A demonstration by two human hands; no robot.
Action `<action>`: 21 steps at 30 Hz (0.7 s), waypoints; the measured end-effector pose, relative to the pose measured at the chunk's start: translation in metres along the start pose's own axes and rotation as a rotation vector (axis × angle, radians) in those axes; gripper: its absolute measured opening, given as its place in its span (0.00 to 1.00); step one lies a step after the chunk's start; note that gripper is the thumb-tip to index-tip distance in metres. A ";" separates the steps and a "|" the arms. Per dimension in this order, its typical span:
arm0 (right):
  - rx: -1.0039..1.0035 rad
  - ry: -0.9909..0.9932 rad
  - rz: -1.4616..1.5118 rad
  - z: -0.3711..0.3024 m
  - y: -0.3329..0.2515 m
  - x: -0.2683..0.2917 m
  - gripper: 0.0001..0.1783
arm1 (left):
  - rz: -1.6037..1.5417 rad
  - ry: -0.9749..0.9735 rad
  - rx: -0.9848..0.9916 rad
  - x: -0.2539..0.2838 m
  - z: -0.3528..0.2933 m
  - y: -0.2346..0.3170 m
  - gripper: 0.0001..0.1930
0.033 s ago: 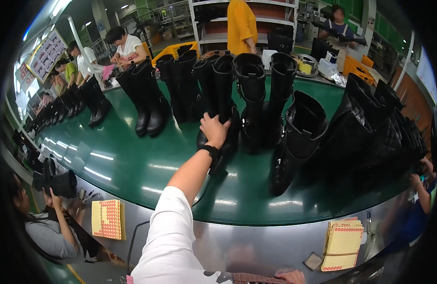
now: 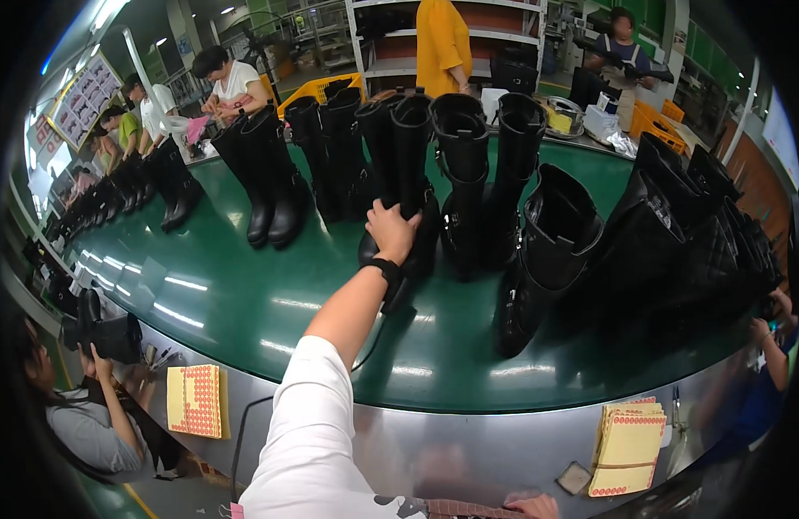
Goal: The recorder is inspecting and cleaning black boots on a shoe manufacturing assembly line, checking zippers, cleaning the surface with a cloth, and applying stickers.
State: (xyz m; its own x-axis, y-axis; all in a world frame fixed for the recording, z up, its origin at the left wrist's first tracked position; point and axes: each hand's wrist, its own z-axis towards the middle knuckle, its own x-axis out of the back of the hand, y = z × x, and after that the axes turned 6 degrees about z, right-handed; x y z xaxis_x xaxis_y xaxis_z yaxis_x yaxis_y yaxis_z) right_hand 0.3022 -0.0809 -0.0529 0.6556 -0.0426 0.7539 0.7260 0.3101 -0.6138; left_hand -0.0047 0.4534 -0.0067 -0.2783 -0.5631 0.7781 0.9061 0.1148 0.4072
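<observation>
My left hand (image 2: 391, 232), with a dark band on its wrist, is wrapped over the lower part of a tall black boot (image 2: 410, 143). That boot stands with its mate (image 2: 382, 147) on the green table. Just right of them is a pair of buckled black boots, one (image 2: 460, 173) beside the other (image 2: 514, 164). A single shorter, open-topped boot (image 2: 546, 233) stands nearer me. At the lower edge, part of my right hand (image 2: 533, 506) shows low by my body; its fingers are mostly cut off from sight.
The green table (image 2: 226, 285) bears more black boots (image 2: 265, 173) to the left and a dark cluster of boots (image 2: 642, 225) to the right. Yellow card stacks lie on the metal ledge, one left (image 2: 196, 402), one right (image 2: 629, 450). A thin cable (image 2: 241, 432) runs beside my arm. Co-workers stand around.
My left hand sits very slightly higher, still on the same boot. The boots near it appear shifted slightly to the right.
</observation>
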 end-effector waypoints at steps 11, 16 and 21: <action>-0.060 0.018 -0.011 0.020 -0.007 0.004 0.16 | -0.047 -0.251 0.079 -0.055 0.065 0.006 0.45; -0.057 0.025 -0.008 0.016 -0.012 0.006 0.15 | -0.012 -0.409 -0.045 -0.027 0.028 -0.014 0.61; -0.049 0.026 -0.006 0.015 -0.016 0.009 0.15 | 0.155 -0.316 -0.172 -0.032 -0.006 -0.022 0.52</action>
State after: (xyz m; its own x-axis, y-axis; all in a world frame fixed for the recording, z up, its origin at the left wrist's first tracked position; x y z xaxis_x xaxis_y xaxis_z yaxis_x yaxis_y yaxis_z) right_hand 0.2934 -0.0723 -0.0333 0.6559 -0.0694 0.7516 0.7388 0.2630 -0.6205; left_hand -0.0138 0.4639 -0.0437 -0.1938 -0.2670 0.9440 0.9779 0.0250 0.2078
